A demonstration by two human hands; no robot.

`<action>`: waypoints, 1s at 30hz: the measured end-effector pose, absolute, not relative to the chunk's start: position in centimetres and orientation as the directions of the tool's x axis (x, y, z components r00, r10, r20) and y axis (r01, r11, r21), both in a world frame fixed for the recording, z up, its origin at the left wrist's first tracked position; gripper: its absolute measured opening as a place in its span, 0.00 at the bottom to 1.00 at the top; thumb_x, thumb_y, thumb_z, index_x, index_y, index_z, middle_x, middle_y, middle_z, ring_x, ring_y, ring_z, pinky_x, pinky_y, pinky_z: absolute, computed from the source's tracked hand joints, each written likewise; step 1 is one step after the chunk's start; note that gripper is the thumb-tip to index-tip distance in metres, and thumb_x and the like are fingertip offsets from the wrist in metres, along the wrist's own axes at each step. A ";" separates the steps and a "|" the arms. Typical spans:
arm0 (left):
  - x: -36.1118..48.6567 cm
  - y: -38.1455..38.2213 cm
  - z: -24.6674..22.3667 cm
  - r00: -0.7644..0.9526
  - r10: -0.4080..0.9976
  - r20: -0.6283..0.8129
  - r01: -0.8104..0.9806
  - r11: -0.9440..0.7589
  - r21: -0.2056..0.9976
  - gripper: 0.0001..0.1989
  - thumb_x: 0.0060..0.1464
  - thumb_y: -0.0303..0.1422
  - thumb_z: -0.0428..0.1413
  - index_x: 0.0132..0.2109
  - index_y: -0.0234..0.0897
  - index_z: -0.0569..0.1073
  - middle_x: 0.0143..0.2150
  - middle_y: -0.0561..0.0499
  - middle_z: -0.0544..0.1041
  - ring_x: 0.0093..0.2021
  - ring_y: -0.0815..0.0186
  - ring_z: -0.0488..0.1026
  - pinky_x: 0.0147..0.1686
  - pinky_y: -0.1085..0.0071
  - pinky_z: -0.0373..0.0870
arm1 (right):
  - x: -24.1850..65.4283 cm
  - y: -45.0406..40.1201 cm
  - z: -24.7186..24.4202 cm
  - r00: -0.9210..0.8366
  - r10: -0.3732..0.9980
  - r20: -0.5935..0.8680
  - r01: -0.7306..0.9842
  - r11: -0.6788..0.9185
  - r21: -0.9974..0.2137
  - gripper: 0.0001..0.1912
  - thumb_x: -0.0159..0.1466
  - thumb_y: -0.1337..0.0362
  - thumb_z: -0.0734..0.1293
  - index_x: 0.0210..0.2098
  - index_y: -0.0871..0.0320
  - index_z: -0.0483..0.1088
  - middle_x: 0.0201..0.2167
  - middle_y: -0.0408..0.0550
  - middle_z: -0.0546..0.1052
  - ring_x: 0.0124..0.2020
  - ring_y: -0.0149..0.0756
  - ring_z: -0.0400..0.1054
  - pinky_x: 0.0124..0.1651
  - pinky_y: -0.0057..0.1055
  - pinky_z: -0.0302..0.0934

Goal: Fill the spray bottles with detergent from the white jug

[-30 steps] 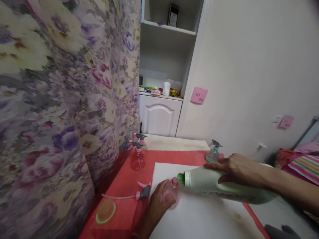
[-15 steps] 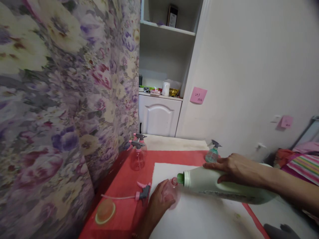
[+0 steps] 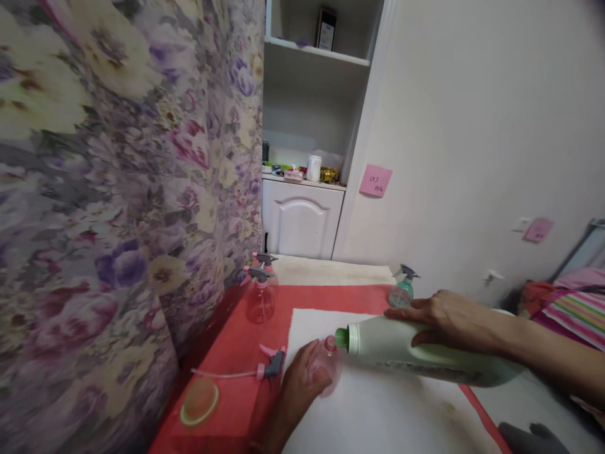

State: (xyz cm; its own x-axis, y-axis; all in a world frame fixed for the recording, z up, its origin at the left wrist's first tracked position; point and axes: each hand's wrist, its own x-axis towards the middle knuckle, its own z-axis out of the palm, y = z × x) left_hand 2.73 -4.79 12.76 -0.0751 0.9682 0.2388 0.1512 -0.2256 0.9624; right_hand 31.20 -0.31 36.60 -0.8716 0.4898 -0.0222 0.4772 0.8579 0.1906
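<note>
My left hand (image 3: pixel 302 383) is wrapped round a clear pink bottle (image 3: pixel 327 367) with no spray head on its neck. My right hand (image 3: pixel 437 320) grips the top of a large pale green jug (image 3: pixel 401 347), tipped onto its side. The jug's green spout (image 3: pixel 341 338) is at the pink bottle's mouth; whether liquid is flowing is too small to tell. Left of my left hand lies a pink and grey spray head (image 3: pixel 271 364) with its tube. A round cap (image 3: pixel 200 402) with a pale green rim lies nearer the front left.
Two pink spray bottles, the nearer one (image 3: pixel 261 304) in front, stand at the back left. A teal spray bottle (image 3: pixel 401 294) stands at the back right. White paper (image 3: pixel 373 416) lies over the red cover (image 3: pixel 227 353). A floral curtain (image 3: pixel 118 221) hangs at left.
</note>
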 end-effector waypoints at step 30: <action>2.8 -4.8 12.9 -0.083 0.969 0.232 0.150 -0.218 0.964 0.30 0.41 0.25 0.59 0.55 0.38 0.68 0.59 0.42 0.71 0.60 0.57 0.68 0.60 0.64 0.63 | 31.5 -0.1 36.4 -0.901 0.433 0.034 0.430 0.877 0.215 0.24 0.66 0.58 0.64 0.61 0.51 0.61 0.33 0.46 0.77 0.23 0.33 0.70 0.26 0.28 0.53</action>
